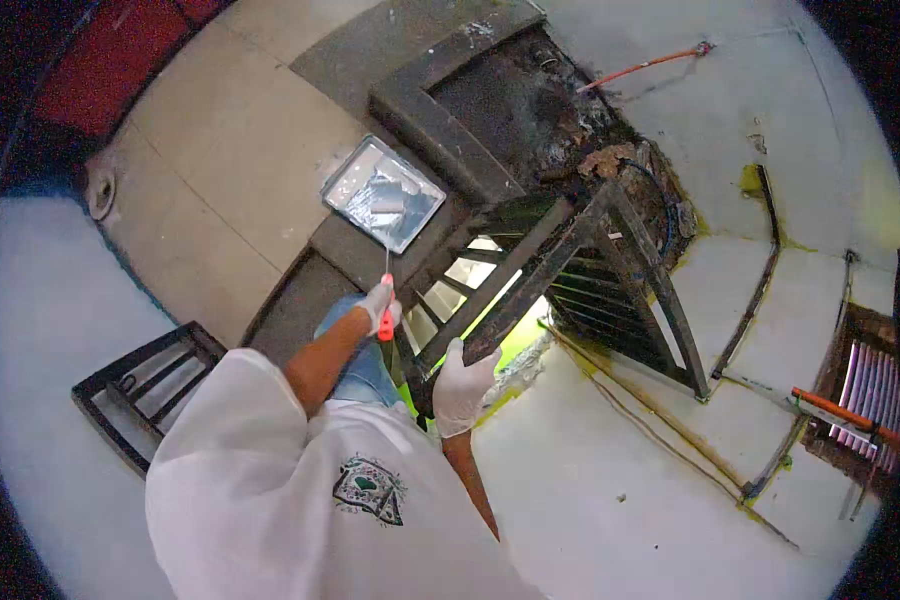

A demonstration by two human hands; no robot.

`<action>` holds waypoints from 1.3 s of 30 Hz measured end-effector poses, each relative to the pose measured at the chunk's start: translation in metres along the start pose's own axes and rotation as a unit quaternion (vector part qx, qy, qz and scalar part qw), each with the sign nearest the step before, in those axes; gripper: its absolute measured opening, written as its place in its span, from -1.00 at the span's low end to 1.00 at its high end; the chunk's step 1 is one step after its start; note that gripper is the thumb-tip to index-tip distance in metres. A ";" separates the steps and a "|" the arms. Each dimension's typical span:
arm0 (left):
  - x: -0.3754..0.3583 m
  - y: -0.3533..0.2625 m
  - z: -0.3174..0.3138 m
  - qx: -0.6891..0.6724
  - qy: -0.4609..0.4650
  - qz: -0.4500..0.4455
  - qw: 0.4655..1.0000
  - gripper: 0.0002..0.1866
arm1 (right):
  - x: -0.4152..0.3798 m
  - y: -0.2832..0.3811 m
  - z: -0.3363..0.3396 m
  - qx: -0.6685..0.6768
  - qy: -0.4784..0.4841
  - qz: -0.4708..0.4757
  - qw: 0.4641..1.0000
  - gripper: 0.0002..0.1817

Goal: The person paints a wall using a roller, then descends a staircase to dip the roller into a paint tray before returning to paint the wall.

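Observation:
My left hand (378, 305), in a white glove, is closed around the orange-red handle of a paint roller (386, 212). The roller's head rests in a paint tray (432, 207) that holds wet white or pale paint. My right hand (464, 388), gloved too, grips the lower end of a dark metal railing (515, 300), its thumb on the near side and its fingers partly hidden. The railing slopes up and away from me, with bars along it.
The tray sits on a dark step beside beige floor tiles (220, 170). Black metal bars (150, 390) stand at the left. Rubble (610, 160) lies beyond the railing. On the right are a pale wall (590, 470), an orange conduit (650, 68) and a small grilled opening (865, 400).

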State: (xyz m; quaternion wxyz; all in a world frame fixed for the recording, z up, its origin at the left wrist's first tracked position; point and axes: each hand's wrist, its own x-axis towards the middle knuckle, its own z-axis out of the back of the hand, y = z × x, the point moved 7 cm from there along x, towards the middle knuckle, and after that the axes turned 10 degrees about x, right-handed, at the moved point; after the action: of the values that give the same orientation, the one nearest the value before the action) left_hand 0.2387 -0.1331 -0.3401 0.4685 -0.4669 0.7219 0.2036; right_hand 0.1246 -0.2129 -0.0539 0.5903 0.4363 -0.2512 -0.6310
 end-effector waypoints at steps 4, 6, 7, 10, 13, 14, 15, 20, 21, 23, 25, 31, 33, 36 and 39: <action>0.013 0.008 0.027 -0.014 -0.012 0.042 0.999 -0.45 | -0.007 0.029 0.004 -0.012 -0.017 -0.051 0.998 -0.44; 0.020 -0.019 0.030 0.019 -0.035 0.025 0.999 -0.48 | -0.009 0.031 0.005 0.033 -0.010 -0.025 0.999 -0.51; 0.020 -0.039 0.027 0.044 -0.058 0.016 0.997 -0.51 | -0.008 0.034 0.004 0.068 0.000 -0.002 0.998 -0.57; 0.036 -0.077 0.034 0.147 -0.125 -0.049 0.980 -0.57 | -0.008 0.032 0.003 0.079 0.000 -0.001 0.997 -0.58; 0.021 -0.083 0.042 0.262 -0.164 -0.084 0.947 -0.56 | -0.002 0.017 0.003 0.076 -0.006 0.031 0.997 -0.59; -0.005 -0.080 0.040 0.261 -0.168 -0.097 0.946 -0.55 | -0.001 0.017 0.002 0.059 -0.012 0.048 0.997 -0.58; -0.028 -0.076 0.040 0.272 -0.174 -0.106 0.940 -0.55 | -0.001 0.013 0.003 0.043 -0.020 0.062 0.997 -0.58; -0.160 -0.061 0.059 0.488 -0.300 -0.141 0.808 -0.56 | -0.002 0.008 0.002 0.013 0.000 -0.008 1.000 -0.42; -0.162 -0.053 0.084 0.507 -0.325 -0.142 0.786 -0.58 | -0.004 0.016 0.008 0.028 -0.011 -0.008 1.000 -0.42; -0.173 -0.050 0.122 0.557 -0.293 -0.197 0.751 -0.63 | -0.009 0.028 0.010 0.057 0.017 0.008 0.998 -0.43; -0.249 -0.061 0.087 0.491 -0.280 -0.204 0.799 -0.77 | -0.003 0.002 0.002 0.071 -0.047 0.089 0.992 -0.50; -0.353 -0.141 0.060 0.571 -0.203 -0.414 0.679 -0.90 | -0.002 0.020 0.015 0.035 0.026 0.035 0.998 -0.45; -0.393 -0.160 0.017 0.571 -0.207 -0.369 0.703 -0.94 | 0.006 0.013 0.024 0.034 0.029 0.017 0.999 -0.45; -0.415 -0.188 -0.012 0.667 -0.136 -0.452 0.577 -0.94 | 0.014 0.041 0.052 0.074 0.096 0.136 0.983 -0.41; -0.420 -0.198 -0.051 0.728 -0.120 -0.394 0.548 -0.97 | -0.002 0.075 0.085 0.187 0.267 0.113 0.939 -0.43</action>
State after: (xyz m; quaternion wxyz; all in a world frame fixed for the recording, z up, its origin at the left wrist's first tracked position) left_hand 0.4379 -0.0627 0.0763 0.7637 -0.1741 0.3037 -0.5425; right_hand 0.0919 -0.2412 0.0504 0.6108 0.6599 -0.2451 -0.3626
